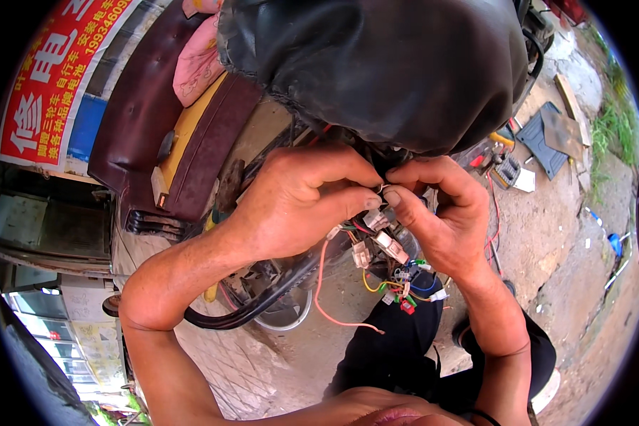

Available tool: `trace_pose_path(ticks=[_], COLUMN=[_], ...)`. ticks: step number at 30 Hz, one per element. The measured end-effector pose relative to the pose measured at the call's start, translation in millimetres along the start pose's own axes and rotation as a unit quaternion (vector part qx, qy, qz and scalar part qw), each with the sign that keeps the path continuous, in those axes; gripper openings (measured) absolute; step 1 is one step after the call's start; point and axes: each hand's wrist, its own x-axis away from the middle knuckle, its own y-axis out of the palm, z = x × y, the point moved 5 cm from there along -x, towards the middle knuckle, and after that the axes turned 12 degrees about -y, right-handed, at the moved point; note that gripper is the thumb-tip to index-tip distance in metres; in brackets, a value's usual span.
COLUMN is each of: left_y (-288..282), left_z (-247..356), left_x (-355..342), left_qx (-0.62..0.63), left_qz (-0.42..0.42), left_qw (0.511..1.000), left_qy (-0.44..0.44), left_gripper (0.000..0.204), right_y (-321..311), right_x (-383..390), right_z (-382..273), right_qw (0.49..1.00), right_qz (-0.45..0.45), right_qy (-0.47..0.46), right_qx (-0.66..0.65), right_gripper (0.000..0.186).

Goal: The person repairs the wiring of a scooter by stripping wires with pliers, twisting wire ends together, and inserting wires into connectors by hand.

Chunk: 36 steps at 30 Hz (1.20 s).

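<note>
My left hand [287, 202] and my right hand [444, 216] meet under the edge of a black leather-like seat [383, 64]. Both pinch thumb against forefinger, tip to tip, on a thin wire [383, 188]. Only a short bit of it shows between the fingertips; the rest is hidden. Just below hangs a bundle of wires with white plug connectors [390, 246], a red connector [407, 307] and several smaller coloured ones. A loose orange wire [321, 284] curves down from the bundle, its end free. Part of the wiring behind my fingers is in shadow.
A thick black tube [252, 312] bends below my left forearm. To the left stands a maroon sofa [131, 128] with a pink cloth [197, 64]. On the ground at right lie a black tray [547, 142], a bit set [508, 172] and a red wire [495, 213].
</note>
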Motion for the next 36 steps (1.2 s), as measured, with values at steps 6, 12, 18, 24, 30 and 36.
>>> trace_pose_path(ticks=[6,12,18,24,30,36], left_y=[-0.3,-0.1,-0.6,0.8,1.5,1.2], left_z=[-0.9,3.9,5.8,8.0,9.2,5.6], left_x=[0.0,0.4,2.2,2.0,2.7,2.2], left_qx=[-0.001,-0.036,-0.041,-0.07,-0.08,-0.061], left_qz=[0.007,0.02,0.041,0.042,0.039,0.038], left_qw=[1.0,0.999,0.998,0.994,0.993,0.996], left_qy=[-0.004,0.034,0.036,0.075,0.074,0.046], left_gripper=[0.014,0.014,0.015,0.016,0.017,0.016], right_y=[0.3,3.2,6.6,5.9,5.6,6.3], right_x=[-0.8,-3.0,-6.1,-4.8,-0.8,2.0], right_z=[2.7,0.6,-2.6,-3.0,-2.2,-0.3], right_qw=[1.0,0.996,0.991,0.992,0.998,0.996], right_qz=[-0.001,0.0,-0.015,-0.051,-0.051,-0.02], right_qy=[-0.019,-0.068,-0.102,-0.082,-0.001,0.067], right_qx=[0.01,0.057,0.089,0.083,0.026,-0.05], right_gripper=[0.008,0.007,0.008,0.008,0.006,0.009])
